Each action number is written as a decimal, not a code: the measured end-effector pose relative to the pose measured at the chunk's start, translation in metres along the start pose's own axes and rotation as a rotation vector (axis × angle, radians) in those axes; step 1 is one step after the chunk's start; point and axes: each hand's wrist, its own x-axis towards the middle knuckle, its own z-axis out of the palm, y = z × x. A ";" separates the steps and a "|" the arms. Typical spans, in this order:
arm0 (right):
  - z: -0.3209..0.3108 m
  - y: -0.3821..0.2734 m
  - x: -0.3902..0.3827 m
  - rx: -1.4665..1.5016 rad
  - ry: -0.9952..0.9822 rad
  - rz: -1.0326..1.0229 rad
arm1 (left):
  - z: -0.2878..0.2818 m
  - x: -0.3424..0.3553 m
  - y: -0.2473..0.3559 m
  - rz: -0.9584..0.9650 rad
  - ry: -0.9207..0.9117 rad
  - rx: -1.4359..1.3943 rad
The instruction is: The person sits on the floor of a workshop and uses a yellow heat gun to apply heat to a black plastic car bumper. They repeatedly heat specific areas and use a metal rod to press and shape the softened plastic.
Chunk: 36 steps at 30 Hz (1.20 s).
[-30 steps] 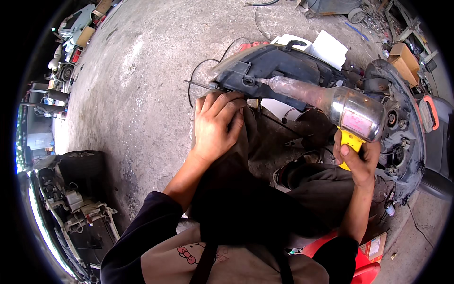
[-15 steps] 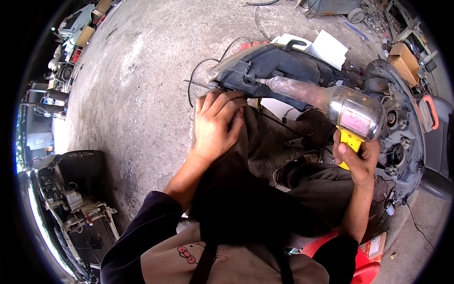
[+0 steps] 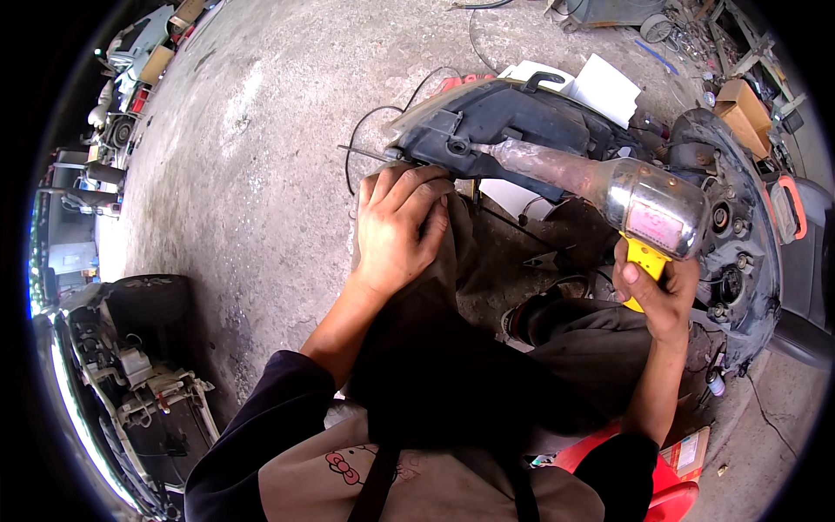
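Observation:
A black car headlight housing (image 3: 513, 117), its back side up, lies across in front of my knees. My right hand (image 3: 663, 291) is closed round the yellow handle of a hot air gun (image 3: 657, 204) with a chrome body. Its long, heat-stained nozzle points left, the thin tip at a round hole in the housing. My left hand (image 3: 400, 222) rests over my left knee, fingers bent against the housing's lower left end; the fingertips are hidden. A thin dark rod (image 3: 363, 154) sticks out to the left just beyond these fingers.
A second dark lamp housing (image 3: 739, 226) stands at the right, beside an orange-framed object (image 3: 790, 209). White sheets (image 3: 604, 91) lie behind the headlight. A black cable (image 3: 352, 139) curves over the concrete floor. Car parts (image 3: 148, 374) fill the lower left; a red stool (image 3: 670, 496) is at lower right.

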 end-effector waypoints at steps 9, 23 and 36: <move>-0.003 -0.003 0.001 -0.005 -0.020 0.012 | -0.005 0.015 0.001 -0.056 0.014 -0.070; -0.010 -0.003 -0.002 -0.041 0.002 -0.036 | 0.005 0.056 -0.012 -0.157 -0.209 0.126; -0.010 -0.003 -0.002 -0.039 0.044 -0.037 | 0.005 0.090 -0.035 -0.491 -0.212 -0.289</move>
